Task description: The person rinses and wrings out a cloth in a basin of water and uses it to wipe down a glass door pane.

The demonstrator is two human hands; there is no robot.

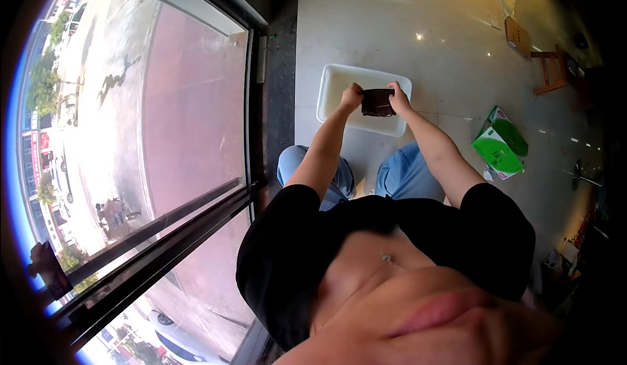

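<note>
A dark brown, roughly rectangular piece that looks like folded cloth [378, 102] is stretched between my two hands. It hangs over the white plastic tub [332, 71], which sits on the floor in front of my knees. My left hand [352, 98] is closed on the cloth's left upper corner. At the right upper corner, my right hand [398, 98] pinches it with bent fingers. The lower edge looks uneven and shiny. Part of the tub's inside is hidden behind the cloth and my forearms.
A green and white package [499, 144] lies on the tiled floor [366, 25] to the right. Farther off are a cardboard box [517, 37] and a wooden stool [550, 71]. A large window with a dark frame [256, 90] runs along my left.
</note>
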